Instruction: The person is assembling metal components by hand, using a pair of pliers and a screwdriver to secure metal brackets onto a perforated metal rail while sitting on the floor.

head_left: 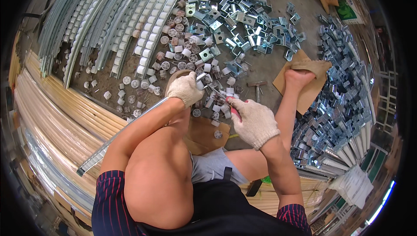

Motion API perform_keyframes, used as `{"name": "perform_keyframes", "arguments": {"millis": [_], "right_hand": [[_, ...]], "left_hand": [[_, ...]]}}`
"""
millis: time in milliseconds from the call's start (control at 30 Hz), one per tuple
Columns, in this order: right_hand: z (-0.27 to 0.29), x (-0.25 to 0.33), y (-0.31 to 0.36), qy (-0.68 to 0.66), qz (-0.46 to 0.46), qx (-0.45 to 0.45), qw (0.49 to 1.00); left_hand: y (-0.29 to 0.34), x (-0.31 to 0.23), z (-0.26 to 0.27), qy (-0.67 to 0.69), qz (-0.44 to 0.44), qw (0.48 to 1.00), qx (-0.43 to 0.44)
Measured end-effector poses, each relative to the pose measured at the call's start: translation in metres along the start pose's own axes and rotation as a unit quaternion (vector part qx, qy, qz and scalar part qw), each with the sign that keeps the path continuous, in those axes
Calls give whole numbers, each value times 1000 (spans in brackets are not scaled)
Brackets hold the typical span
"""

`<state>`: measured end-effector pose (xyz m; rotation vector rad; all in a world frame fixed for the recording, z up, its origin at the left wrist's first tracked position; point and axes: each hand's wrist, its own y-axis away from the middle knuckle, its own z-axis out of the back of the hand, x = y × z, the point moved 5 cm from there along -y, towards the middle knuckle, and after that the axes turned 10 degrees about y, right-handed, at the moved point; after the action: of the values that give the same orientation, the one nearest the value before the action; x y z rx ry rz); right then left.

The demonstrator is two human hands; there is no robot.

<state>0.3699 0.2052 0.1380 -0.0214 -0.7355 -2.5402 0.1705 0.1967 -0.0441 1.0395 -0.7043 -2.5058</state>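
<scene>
The person sits on the floor and works on the end of a long metal rail [126, 134]. The rail lies across the left knee and points up toward the hands. The left hand [184, 89], in a white glove, is curled shut around the rail's end and holds it steady. The right hand [254, 121], also gloved, is closed around a tool with a red handle [235, 111], and its tip meets the rail's end between the two hands. I cannot tell just what the tool grips there.

It looks like a small part is being fixed onto the rail's end. The next move, I think, needs a firm squeeze while the left hand keeps the rail from sliding.

Both arms bend in toward the middle, elbows out. White wheels [173, 58] lie just past the hands, shiny metal brackets [234, 14] sit farther off, and a hammer [257, 87] rests near the right foot [299, 77].
</scene>
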Motion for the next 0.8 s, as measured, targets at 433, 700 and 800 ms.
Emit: {"name": "perform_keyframes", "arguments": {"millis": [433, 700, 800], "right_hand": [[-27, 51, -25, 2, -53, 37, 998], [-158, 93, -7, -702, -248, -62, 665], [-195, 109, -17, -647, -257, -137, 705]], "left_hand": [[-6, 11, -2, 4, -7, 1000, -2], [-1, -2, 6, 12, -65, 998, -18], [-9, 3, 2, 13, -63, 998, -23]]}}
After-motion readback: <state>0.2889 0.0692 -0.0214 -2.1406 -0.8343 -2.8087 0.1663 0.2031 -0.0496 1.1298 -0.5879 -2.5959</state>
